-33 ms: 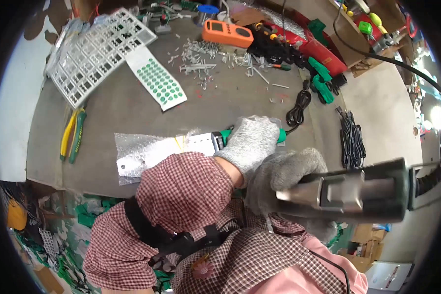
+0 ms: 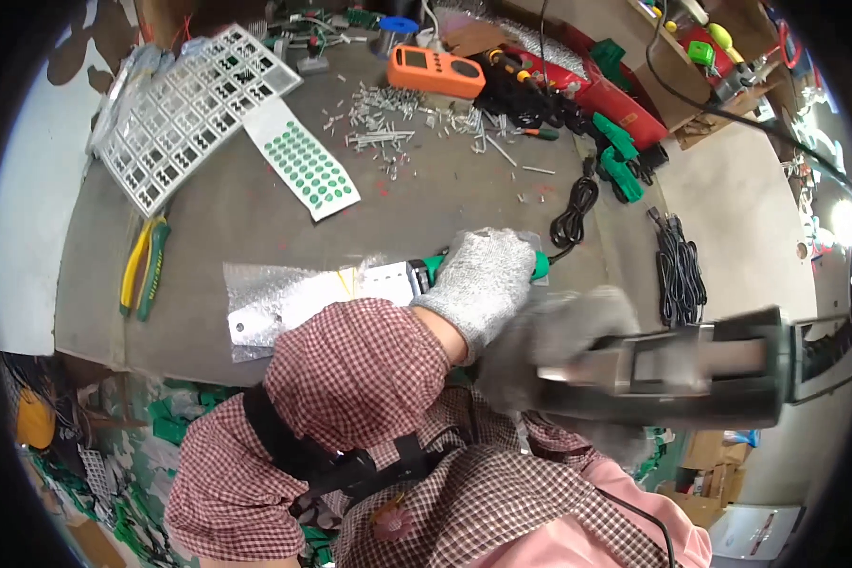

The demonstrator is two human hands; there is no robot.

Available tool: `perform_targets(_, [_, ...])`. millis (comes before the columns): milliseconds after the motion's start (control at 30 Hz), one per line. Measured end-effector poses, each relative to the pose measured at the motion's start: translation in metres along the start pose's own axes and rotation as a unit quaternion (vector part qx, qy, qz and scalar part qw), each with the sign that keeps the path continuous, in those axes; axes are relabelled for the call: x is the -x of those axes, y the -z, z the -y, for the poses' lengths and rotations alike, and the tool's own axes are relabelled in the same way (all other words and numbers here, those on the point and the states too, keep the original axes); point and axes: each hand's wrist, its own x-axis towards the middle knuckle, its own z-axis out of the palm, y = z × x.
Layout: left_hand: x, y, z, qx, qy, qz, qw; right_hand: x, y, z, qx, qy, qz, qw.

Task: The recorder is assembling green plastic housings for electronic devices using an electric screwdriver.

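My left hand [image 2: 486, 279], in a light grey knit glove, is closed round the green body of a corded power tool [image 2: 541, 266] lying on the table. A flat white blade-like part [image 2: 303, 301] extends left from it over clear bubble wrap [image 2: 248, 284]; my sleeve covers some of it. Nearer to me, on the right, my right hand [image 2: 563, 331] wears a darker grey glove. Its fingers wrap round a black-and-silver hand-held tool [image 2: 677, 369], held above the table's near edge. Motion smears this hand and tool, so the tool's exact kind cannot be made out.
Pliers [image 2: 144, 268] lie at the left, near a sheet of green stickers [image 2: 312, 170] and a gridded white sheet [image 2: 194, 118]. Loose screws [image 2: 383, 118] and an orange meter [image 2: 435, 72] are at the back. Black cables [image 2: 680, 270] and a red bin [image 2: 625, 104] are right.
The right hand and its black-and-silver tool look more blurred now. The left hand keeps its grip on the green tool. The whole view has shifted slightly.
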Motion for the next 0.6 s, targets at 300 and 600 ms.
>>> perform_targets(300, [-0.002, 0.005, -0.008, -0.04, 0.001, 0.031, 0.999, 0.003, 0.04, 0.024, 0.034, -0.044, 0.114, 0.992])
perform_targets(600, [0.005, 0.009, -0.017, -0.07, -0.036, -0.038, 0.996, 0.009, 0.06, 0.004, 0.039, 0.079, 0.139, 0.986])
